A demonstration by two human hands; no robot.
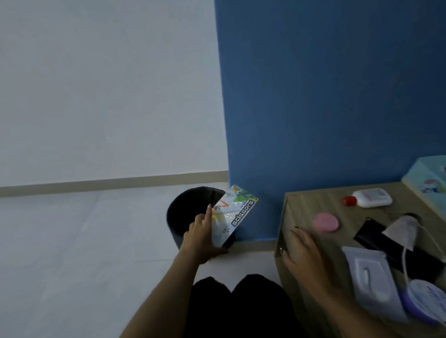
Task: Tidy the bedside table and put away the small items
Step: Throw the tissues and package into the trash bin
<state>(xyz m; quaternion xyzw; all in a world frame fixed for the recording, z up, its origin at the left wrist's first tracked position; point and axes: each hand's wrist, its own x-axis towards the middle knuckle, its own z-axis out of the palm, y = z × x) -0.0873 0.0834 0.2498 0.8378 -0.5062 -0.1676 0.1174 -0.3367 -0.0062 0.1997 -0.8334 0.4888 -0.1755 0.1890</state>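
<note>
My left hand (199, 237) grips a scissors package (233, 214), white card with coloured print, and holds it tilted over the black waste bin (185, 211) on the floor. My right hand (304, 250) lies flat with fingers apart on the left part of the wooden bedside table (299, 205), holding nothing. On the table lie a pink round item (325, 222), a white bottle with a red cap (371, 197), a black flat case (388, 246), a white wipes pack (372, 279), a tea bag (403, 230) and a purple round tin (429, 300).
A light blue tissue box (440, 191) stands at the table's far right against the blue wall (343, 79). A white cord (410, 260) trails over the items. The bin sits in the corner beside the table. Pale floor (62, 248) stretches left. My dark-clothed knees (241, 314) are below.
</note>
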